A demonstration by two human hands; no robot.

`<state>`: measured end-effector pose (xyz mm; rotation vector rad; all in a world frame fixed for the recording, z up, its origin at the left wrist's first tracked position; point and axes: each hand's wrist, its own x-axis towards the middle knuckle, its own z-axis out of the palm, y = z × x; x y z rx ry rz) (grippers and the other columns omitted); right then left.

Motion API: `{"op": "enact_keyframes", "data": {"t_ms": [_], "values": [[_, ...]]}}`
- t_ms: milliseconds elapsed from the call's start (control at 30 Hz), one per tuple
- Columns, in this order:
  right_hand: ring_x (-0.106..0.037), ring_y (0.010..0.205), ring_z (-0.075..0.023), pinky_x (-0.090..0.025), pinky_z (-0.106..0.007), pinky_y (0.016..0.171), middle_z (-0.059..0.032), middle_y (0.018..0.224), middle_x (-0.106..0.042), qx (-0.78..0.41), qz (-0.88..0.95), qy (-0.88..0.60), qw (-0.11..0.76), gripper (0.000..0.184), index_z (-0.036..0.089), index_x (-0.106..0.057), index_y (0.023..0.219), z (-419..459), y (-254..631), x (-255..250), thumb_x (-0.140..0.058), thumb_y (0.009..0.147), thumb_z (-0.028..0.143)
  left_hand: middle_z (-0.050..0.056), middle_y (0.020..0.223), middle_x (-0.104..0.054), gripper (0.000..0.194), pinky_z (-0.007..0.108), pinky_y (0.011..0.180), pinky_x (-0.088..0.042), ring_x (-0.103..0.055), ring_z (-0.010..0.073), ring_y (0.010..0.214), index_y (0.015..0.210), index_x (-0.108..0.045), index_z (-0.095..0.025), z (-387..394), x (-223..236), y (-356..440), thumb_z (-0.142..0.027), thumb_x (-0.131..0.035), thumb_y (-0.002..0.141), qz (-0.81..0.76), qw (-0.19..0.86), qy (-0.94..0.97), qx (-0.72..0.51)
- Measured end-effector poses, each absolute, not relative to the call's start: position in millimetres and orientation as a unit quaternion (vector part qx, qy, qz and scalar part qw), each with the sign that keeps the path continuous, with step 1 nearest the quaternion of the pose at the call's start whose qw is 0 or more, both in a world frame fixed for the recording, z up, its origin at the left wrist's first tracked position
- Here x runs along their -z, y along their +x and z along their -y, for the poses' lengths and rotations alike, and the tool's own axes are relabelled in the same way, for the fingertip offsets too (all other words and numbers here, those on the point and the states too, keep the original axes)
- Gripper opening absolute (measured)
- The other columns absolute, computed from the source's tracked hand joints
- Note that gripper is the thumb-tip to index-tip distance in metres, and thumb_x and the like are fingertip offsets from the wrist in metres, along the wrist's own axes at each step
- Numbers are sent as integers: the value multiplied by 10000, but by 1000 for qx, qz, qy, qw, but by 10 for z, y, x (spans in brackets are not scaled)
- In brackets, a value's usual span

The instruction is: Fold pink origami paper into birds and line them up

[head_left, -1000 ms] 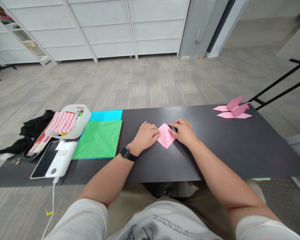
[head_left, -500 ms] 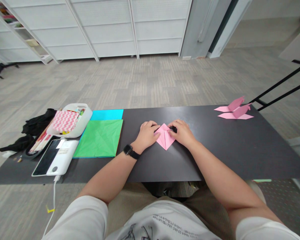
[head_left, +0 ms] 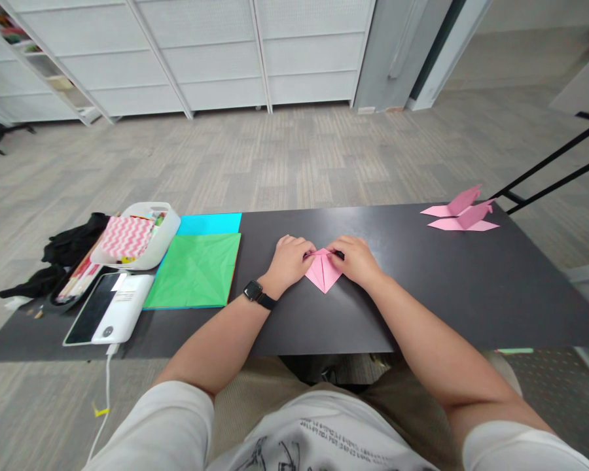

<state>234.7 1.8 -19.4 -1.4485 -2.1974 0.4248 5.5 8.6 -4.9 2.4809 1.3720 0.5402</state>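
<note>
A folded sheet of pink origami paper (head_left: 324, 273) lies on the dark table between my hands, one point toward me and crease lines running down its front. My left hand (head_left: 290, 256), with a black watch on the wrist, grips its left upper edge between thumb and fingers. On the right upper edge, the thumb and fingers of my right hand (head_left: 354, 258) close in the same way. Part of the paper's upper edge is hidden behind my fingers.
Two pink folded paper birds (head_left: 464, 214) stand at the table's far right. To my left lie green paper (head_left: 196, 271), blue paper (head_left: 211, 224), a white power bank (head_left: 122, 311) with a cable, a phone (head_left: 88, 314), a white basket (head_left: 163, 239) and black cloth (head_left: 76, 239).
The paper's top point has come down between my fingers, so its upper part looks flatter. Both hands have stayed nearly in place.
</note>
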Motion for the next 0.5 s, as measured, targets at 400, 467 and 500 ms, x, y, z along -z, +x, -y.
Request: {"op": "enact_keyframes", "data": {"t_ms": [400, 467, 500], "values": [[-626, 985, -259, -371, -401, 891, -60, 1022, -737, -95, 822, -532, 178, 131, 257, -768, 1000, -31, 2279, 157, -654, 961, 208, 66, 1075, -752, 255, 448, 973, -441, -627, 252, 1007, 1051, -789, -241, -84, 16, 91, -301, -545, 1092, -459, 68, 874, -142], [-629, 1008, -263, -382, -405, 904, -65, 1051, -742, -97, 828, -524, 174, 167, 260, -780, 1027, -22, 2293, 150, -639, 966, 195, 65, 1064, -752, 269, 443, 963, -439, -625, 251, 1006, 1048, -799, -246, -81, -1, 79, -281, -536, 1092, -452, 66, 879, -134], [-631, 1017, -263, -387, -407, 911, -67, 1062, -744, -99, 831, -519, 172, 184, 262, -786, 1034, -14, 2305, 144, -631, 969, 188, 65, 1066, -752, 271, 440, 959, -439, -626, 250, 1007, 1057, -803, -250, -79, -9, 67, -274, -536, 1090, -447, 65, 883, -129]]}}
